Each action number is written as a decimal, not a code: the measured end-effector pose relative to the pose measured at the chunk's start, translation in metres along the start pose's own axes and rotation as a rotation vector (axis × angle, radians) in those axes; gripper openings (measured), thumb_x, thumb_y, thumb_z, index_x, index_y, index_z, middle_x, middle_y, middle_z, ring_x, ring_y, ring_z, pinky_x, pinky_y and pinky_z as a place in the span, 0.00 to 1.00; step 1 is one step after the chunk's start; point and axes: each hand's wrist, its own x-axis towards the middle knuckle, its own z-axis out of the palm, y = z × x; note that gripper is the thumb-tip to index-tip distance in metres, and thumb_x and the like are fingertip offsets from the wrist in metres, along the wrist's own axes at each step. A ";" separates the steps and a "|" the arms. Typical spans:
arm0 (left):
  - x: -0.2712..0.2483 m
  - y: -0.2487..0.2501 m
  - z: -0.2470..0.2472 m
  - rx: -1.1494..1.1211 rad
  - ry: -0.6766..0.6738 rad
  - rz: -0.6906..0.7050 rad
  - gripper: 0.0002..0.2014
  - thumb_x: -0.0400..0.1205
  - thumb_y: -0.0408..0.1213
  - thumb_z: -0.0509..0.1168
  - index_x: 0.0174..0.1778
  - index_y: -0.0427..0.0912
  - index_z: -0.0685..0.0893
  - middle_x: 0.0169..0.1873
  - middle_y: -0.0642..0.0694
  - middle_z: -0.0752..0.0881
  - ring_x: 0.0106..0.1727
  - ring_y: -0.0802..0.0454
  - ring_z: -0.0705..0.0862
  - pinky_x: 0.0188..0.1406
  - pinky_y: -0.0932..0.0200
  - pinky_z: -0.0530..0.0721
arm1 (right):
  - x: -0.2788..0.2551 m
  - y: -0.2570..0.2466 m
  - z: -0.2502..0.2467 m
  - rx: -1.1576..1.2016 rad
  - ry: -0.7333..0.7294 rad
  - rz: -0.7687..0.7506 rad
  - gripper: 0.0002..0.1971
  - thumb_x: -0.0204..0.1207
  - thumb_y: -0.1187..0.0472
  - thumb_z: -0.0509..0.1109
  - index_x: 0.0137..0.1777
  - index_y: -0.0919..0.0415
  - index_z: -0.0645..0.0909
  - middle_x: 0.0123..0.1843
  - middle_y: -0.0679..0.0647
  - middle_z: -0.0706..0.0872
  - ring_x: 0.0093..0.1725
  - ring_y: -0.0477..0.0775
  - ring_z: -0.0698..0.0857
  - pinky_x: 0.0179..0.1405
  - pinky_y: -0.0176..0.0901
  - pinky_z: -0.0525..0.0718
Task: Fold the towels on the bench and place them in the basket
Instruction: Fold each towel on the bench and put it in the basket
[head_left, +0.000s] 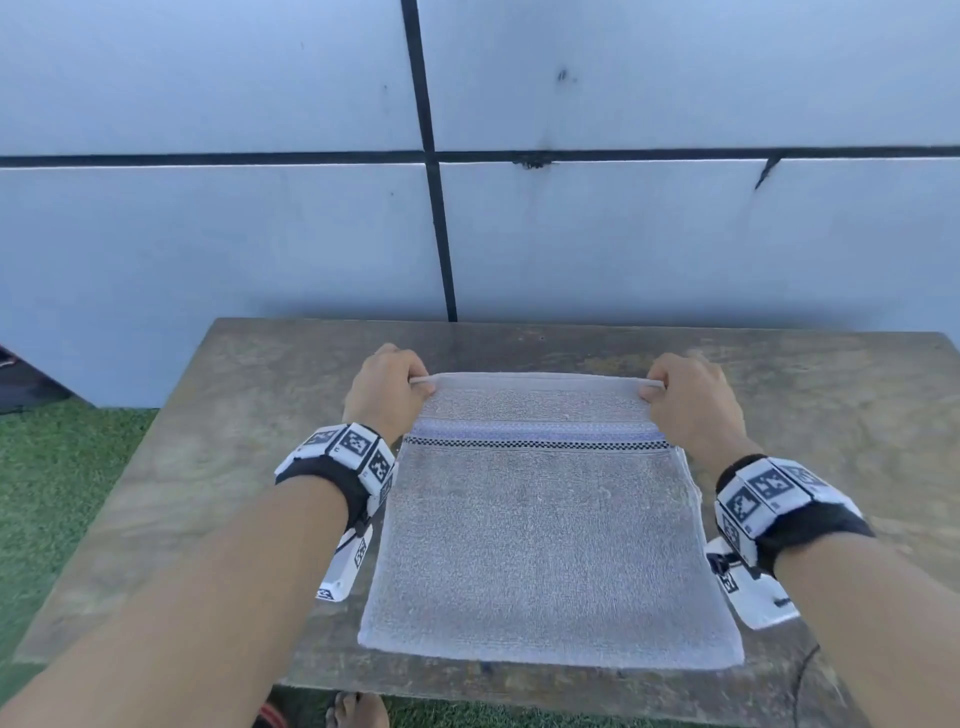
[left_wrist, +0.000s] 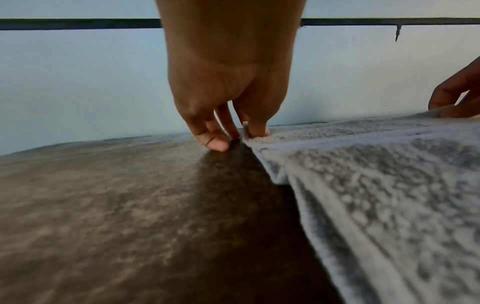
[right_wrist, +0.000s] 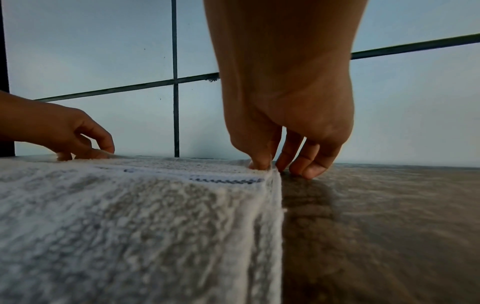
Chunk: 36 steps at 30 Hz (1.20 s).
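A white terry towel (head_left: 545, 535) with a blue band and a black checked stripe lies folded on the brown bench (head_left: 234, 467). My left hand (head_left: 387, 395) pinches the towel's far left corner between thumb and fingers. My right hand (head_left: 685, 400) pinches the far right corner the same way. In the left wrist view the left hand (left_wrist: 233, 131) holds the towel (left_wrist: 376, 185) edge at the bench surface. From the right wrist, the right hand (right_wrist: 272, 162) grips the corner of the towel (right_wrist: 130, 216). No basket is in view.
A pale tiled wall (head_left: 260, 234) with dark grout lines stands right behind the bench. Green turf (head_left: 57, 467) lies to the left and below the bench's near edge. A bare foot (head_left: 358, 712) shows under the front edge.
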 end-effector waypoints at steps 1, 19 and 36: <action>-0.001 0.002 -0.002 0.006 -0.015 -0.004 0.07 0.79 0.39 0.74 0.37 0.42 0.86 0.42 0.46 0.81 0.43 0.46 0.82 0.48 0.49 0.83 | -0.003 -0.001 -0.001 -0.014 -0.014 -0.017 0.02 0.82 0.59 0.70 0.47 0.53 0.80 0.51 0.52 0.75 0.60 0.63 0.77 0.52 0.56 0.81; -0.087 0.017 -0.104 -0.221 -0.148 0.218 0.06 0.70 0.41 0.83 0.38 0.48 0.93 0.34 0.54 0.92 0.38 0.58 0.91 0.47 0.60 0.88 | -0.094 0.011 -0.080 0.339 0.170 -0.172 0.08 0.74 0.67 0.77 0.37 0.55 0.85 0.35 0.50 0.88 0.39 0.54 0.85 0.38 0.33 0.76; -0.176 -0.012 -0.055 -0.181 -0.281 0.136 0.14 0.74 0.34 0.80 0.28 0.39 0.83 0.29 0.45 0.88 0.27 0.58 0.81 0.32 0.68 0.80 | -0.181 0.035 -0.036 0.175 -0.012 -0.099 0.08 0.79 0.68 0.68 0.38 0.65 0.77 0.35 0.60 0.85 0.38 0.64 0.84 0.36 0.57 0.84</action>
